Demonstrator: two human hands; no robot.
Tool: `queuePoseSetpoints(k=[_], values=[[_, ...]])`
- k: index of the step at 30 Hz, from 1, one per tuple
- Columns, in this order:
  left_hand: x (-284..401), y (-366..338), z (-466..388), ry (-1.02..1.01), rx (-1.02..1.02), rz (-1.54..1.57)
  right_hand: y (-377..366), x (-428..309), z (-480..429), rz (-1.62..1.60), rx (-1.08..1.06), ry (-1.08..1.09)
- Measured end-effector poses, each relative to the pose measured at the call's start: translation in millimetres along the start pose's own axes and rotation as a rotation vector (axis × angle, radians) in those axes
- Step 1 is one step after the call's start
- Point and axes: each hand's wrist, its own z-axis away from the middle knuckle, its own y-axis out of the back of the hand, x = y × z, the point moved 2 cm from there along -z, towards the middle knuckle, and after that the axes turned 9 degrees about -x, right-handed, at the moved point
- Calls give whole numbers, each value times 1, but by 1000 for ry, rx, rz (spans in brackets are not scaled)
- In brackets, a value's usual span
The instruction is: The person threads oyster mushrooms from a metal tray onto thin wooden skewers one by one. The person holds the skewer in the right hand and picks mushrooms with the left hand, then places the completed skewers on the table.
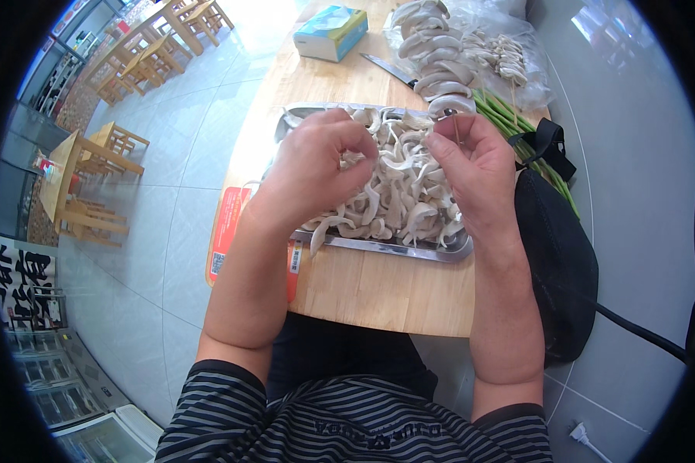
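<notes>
A metal tray (382, 247) full of torn pale oyster mushroom strips (402, 191) lies on the wooden table (376, 289). Over its left part is my left hand (330, 162), fingers curled with thumb near the forefinger; whether a piece is between them cannot be seen. My right hand (475, 156), above the tray's right side, pinches the near end of a thin wooden skewer (457, 128). A long row of mushroom pieces (440, 63) is threaded along it, reaching away toward the table's far side.
Beyond the tray are a tissue box (331, 35) and a knife (387, 68). At the back right, smaller skewered bundles (509, 58) lie on clear plastic (536, 75). Green stalks (498, 116) and a black bag (556, 260) sit along the right side, beside the wall. A red printed card (230, 226) lies at left.
</notes>
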Motion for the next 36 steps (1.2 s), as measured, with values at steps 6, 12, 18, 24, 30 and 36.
queuePoseSetpoints(k=[6, 12, 18, 24, 30, 36], values=[[19, -20, 5, -5, -214, -212, 1, 1, 0, 36, -11, -14], [17, -28, 7, 1, -171, -302, 1, 4, -2, 103, 15, 25], [-1, -10, 4, 19, -207, -221, 1, 5, -2, 68, 11, 24], [-11, 0, 5, 64, -205, -207, 4, 2, 0, 95, -21, -35], [-14, 3, 6, 28, -211, -187, 3, 4, -2, 133, 13, 33], [-5, -10, 7, -129, -270, -228, 2, 4, -1, 121, 1, 24]])
